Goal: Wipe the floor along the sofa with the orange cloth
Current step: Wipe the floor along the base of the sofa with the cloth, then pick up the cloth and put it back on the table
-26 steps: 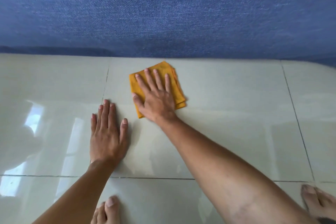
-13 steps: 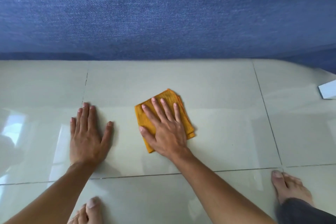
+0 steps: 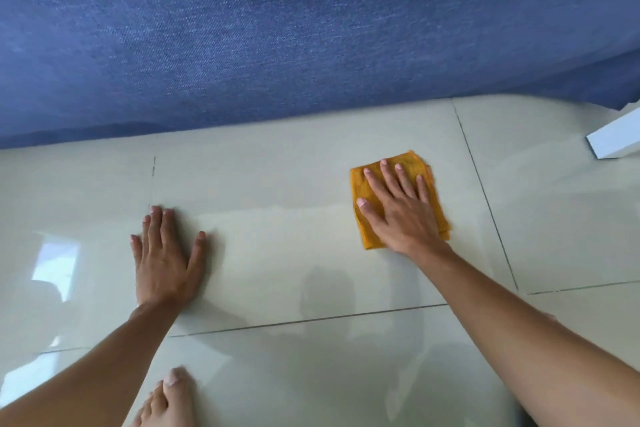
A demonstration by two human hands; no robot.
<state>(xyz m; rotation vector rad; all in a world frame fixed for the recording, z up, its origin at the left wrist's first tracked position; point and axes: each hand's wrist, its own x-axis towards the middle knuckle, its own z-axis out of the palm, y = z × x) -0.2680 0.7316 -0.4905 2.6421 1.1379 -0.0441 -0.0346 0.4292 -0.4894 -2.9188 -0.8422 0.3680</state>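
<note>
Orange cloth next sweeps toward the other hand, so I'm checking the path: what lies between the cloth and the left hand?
Only bare glossy tile floor between orange cloth and left hand, per the head view.

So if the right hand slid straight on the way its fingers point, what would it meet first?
The right hand, flat on the folded orange cloth, points up the pale glossy floor tiles. It would likely meet the blue fabric sofa base first; nothing else shows in that line.
</note>
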